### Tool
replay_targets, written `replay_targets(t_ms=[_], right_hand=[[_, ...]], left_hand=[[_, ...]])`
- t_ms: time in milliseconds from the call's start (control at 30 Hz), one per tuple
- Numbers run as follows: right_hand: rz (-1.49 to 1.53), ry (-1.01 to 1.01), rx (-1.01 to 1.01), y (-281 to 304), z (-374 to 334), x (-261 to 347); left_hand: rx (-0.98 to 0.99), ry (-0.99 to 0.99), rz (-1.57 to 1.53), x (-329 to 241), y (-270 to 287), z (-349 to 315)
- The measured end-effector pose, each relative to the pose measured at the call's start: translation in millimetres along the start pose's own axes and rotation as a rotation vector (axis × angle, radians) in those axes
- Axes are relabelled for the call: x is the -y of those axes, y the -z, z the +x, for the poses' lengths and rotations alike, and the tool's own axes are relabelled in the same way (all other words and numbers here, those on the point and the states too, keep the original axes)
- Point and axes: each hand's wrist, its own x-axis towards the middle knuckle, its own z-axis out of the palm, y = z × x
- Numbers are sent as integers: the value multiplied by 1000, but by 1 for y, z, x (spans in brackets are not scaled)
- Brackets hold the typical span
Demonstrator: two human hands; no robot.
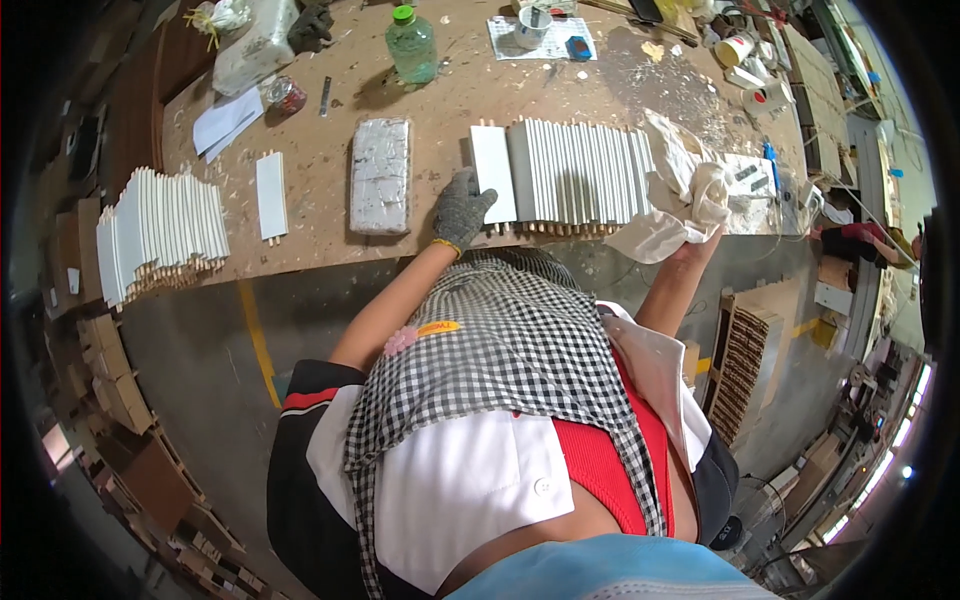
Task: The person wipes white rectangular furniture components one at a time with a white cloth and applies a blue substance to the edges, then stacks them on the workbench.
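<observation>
- Workbench (330, 250) of brown board fills the upper half of the view, dusted with shavings; every place below is given from it.
- Row of white slats (575, 175) with wooden dowel ends lies side by side near the bench's front edge, right of its middle.
- Stack of white slats (160, 235) sits fanned at the bench's left front corner.
- Silver-wrapped block (381, 176) lies flat at mid-bench, left of the row.
- White rag (665, 215) is bunched at the row's right end, over the bench's front edge.
- Single white slat (271, 196) lies alone between stack and block.
- Green bottle (411, 45) stands towards the bench's back.
- Left hand (461, 208), in a grey glove, grips the leftmost slat (492, 172) of the row at the front edge.
- Right hand (700, 215), bare, is closed around the rag.
</observation>
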Motion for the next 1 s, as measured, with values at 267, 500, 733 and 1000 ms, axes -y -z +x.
replay_targets(t_ms=[267, 500, 733, 1000], right_hand=[[-147, -232, 229, -111, -1, -71], [-1008, -26, 471, -194, -12, -174], [-1535, 797, 1486, -169, -53, -322], [-1980, 751, 836, -207, 75, -331]], left_hand=[[-447, -71, 135, 19, 137, -7], [-598, -323, 502, 46, 146, -29], [-333, -166, -575, 98, 94, -30], [-446, -92, -207, 42, 116, -30]])
